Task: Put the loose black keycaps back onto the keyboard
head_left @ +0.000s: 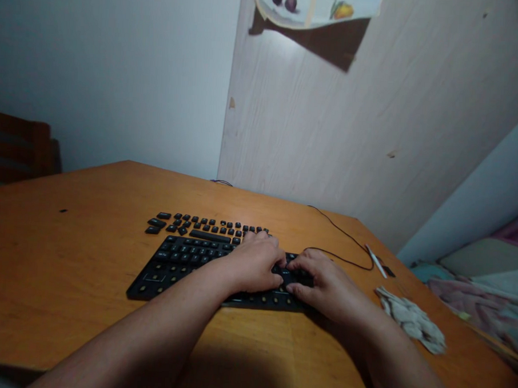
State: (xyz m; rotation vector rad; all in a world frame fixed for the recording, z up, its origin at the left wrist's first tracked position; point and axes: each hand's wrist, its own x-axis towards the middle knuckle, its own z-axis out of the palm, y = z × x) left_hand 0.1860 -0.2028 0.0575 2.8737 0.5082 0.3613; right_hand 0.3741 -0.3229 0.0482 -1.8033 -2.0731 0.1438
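A black keyboard (pixel 183 258) lies on the wooden table in front of me. Its far rows carry keycaps, while the near rows show bare switch stems. My left hand (pixel 258 265) reaches over the middle of the keyboard, thumb and forefinger bent toward its right part. Facing it, my right hand (pixel 322 277) has its thumb and forefinger curled in from the right. Between the fingertips of both hands is a dark keycap (pixel 286 273) with a pale mark; whether it sits on its switch is hard to make out. Loose keycaps (pixel 204 221) lie in rows behind the keyboard, beside a long space bar (pixel 209 236).
To the right lie a crumpled cloth (pixel 410 318), a white pen-like stick (pixel 376 261) and a thin black cable (pixel 343 229). A small dark piece (pixel 63 210) is on the table's left. Behind the table stands a wall; a wooden chair (pixel 20 149) is far left.
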